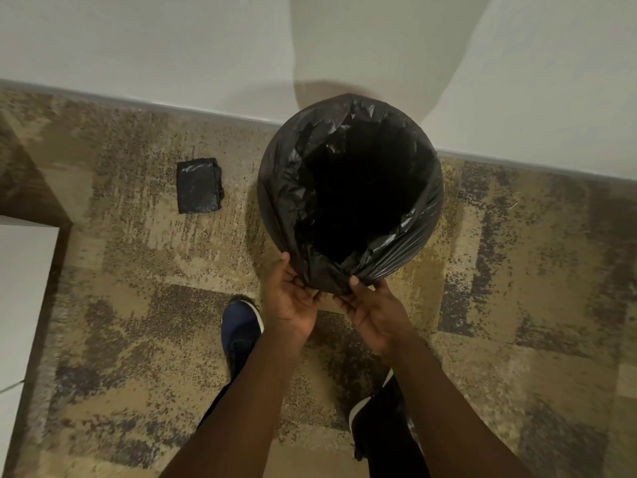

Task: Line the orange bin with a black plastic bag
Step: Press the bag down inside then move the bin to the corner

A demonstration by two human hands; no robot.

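A round bin stands on patterned carpet [138,305] against the pale wall [172,46]. A black plastic bag [286,188] covers its mouth and drapes fully over the outside (no orange surface of the bin is visible). The bag's interior is open and dark. At the near edge, slack plastic is gathered into a bunch. The left hand [293,301] and right hand [374,310] both pinch this bunch between thumb and fingers, palms upward. A folded stack of black bags [199,186] lies on the carpet left of the bin, apart from it. A blue shoe [240,331] shows below the left hand.
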